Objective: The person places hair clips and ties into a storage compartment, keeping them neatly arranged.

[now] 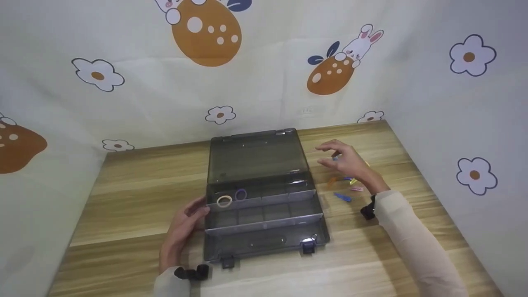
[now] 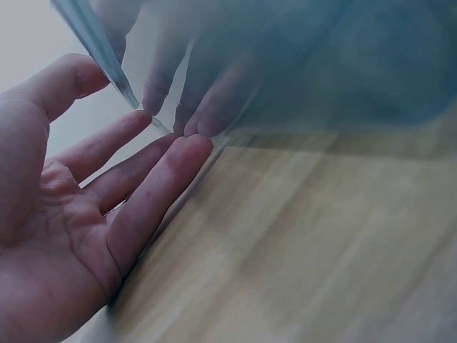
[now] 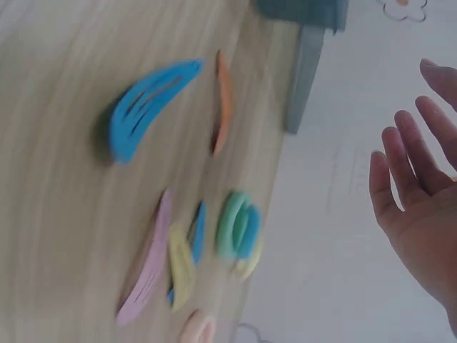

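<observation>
A dark see-through compartment box [image 1: 264, 225] lies on the table with its lid [image 1: 258, 159] folded back. Inside, at the back left, are a cream hair tie [image 1: 218, 201] and a purple hair tie [image 1: 236, 195]. My left hand [image 1: 181, 227] rests at the box's left side, its extended fingertips [image 2: 193, 150] against the wall. Right of the lid, my right hand [image 1: 342, 159] hovers with fingers spread and nothing held. Below it lie a blue hair clip [image 3: 146, 107], an orange clip [image 3: 224, 103], a pink clip [image 3: 148, 264] and a yellow clip [image 3: 181, 268].
Beyond the clips, green and blue hair ties [image 3: 228, 227] are bunched together. The wooden table [image 1: 144, 185] meets patterned cloth walls [image 1: 264, 82] at the back and sides. Two latches [image 1: 308, 246] stick out from the box's front edge.
</observation>
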The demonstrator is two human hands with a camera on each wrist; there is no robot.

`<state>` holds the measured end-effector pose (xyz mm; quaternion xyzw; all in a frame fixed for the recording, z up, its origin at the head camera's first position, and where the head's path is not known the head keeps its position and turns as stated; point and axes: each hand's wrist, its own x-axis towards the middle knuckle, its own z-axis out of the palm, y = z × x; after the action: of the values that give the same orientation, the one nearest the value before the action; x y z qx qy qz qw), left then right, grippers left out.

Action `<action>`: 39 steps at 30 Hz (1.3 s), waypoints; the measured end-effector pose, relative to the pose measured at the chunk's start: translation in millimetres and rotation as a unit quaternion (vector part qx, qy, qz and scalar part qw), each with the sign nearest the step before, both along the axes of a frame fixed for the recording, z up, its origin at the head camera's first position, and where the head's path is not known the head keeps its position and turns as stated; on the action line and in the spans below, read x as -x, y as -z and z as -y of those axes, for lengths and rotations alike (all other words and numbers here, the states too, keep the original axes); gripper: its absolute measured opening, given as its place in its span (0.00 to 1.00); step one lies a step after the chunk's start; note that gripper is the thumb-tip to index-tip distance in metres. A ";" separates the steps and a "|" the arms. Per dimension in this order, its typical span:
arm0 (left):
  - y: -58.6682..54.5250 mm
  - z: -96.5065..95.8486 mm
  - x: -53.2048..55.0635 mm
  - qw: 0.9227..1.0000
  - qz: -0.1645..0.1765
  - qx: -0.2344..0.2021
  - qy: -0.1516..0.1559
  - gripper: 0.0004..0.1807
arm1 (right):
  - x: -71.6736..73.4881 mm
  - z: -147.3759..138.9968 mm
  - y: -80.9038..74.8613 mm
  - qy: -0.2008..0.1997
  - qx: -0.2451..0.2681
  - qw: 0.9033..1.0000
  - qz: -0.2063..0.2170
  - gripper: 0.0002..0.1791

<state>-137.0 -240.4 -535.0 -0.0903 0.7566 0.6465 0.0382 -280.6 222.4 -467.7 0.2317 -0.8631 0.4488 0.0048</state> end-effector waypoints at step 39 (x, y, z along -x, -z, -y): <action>-0.6 -1.3 -0.5 1.000 -0.008 0.002 -0.004 0.27 | 45.5 -61.6 29.9 0.146 -0.075 0.957 0.237 0.35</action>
<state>-136.5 -239.1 -534.3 -0.0888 0.7577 0.6459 0.0294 -326.2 284.0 -497.6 -0.0107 -0.8951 0.4190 -0.1521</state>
